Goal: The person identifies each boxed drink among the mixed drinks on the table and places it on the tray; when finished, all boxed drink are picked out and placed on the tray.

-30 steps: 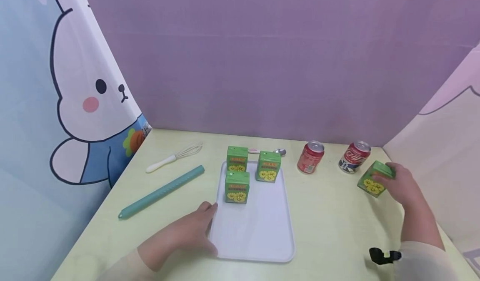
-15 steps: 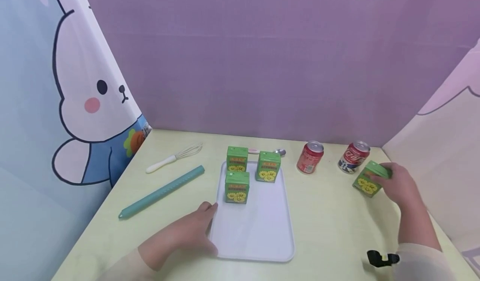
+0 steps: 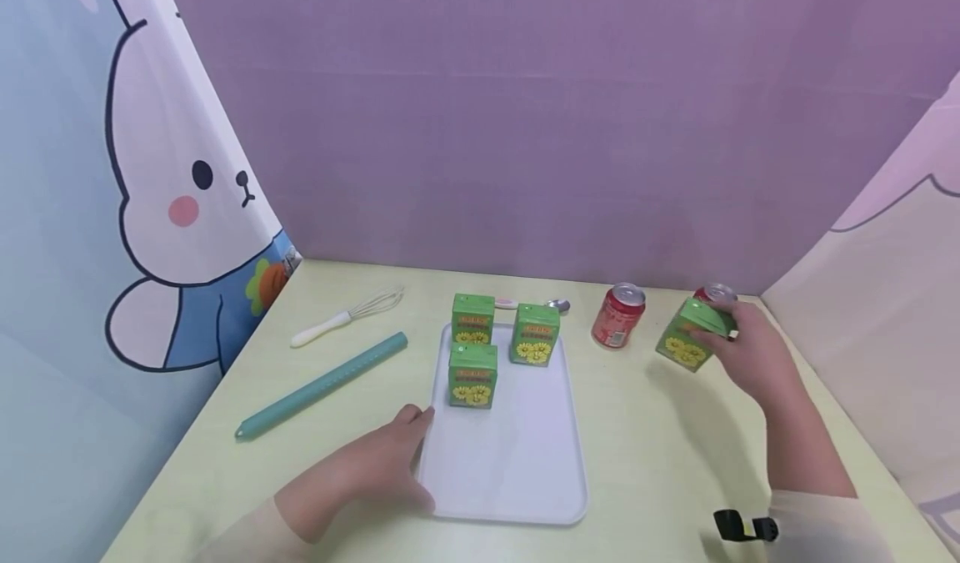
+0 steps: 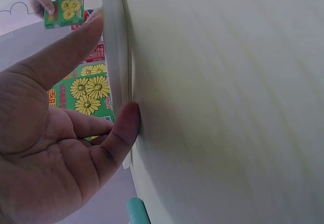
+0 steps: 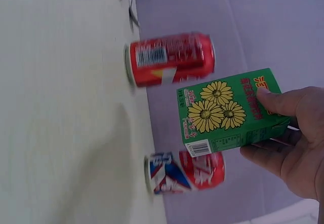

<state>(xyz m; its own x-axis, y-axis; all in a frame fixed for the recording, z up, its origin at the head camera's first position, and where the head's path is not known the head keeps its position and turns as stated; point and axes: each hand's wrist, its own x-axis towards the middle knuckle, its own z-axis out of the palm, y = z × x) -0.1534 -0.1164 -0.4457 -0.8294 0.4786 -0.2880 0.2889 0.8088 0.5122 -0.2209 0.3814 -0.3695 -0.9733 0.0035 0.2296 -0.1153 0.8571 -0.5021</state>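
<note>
My right hand (image 3: 750, 350) grips a green drink carton (image 5: 223, 110) with yellow flowers, thumb on the front face. The carton is tilted, off the table, and in the head view it partly covers one red can (image 3: 716, 292). My left hand (image 3: 386, 459) rests at the left edge of a white tray (image 3: 525, 463), its spread thumb and fingertips touching the rim. Similar green cartons stand on the tray: one at the far left (image 3: 472, 317), one at the far right (image 3: 535, 334), and one nearer (image 3: 472, 375).
Another red can (image 3: 618, 315) stands right of the tray. Behind the tray lies a spoon (image 3: 558, 304), partly hidden by cartons. A white-handled whisk (image 3: 348, 317) and a teal rod (image 3: 322, 386) lie to the left. A purple backdrop (image 3: 487, 129) rises behind the table.
My right hand has lifted the drink carton and carried it left, in front of the right-hand can. My left hand stays at the tray's edge.
</note>
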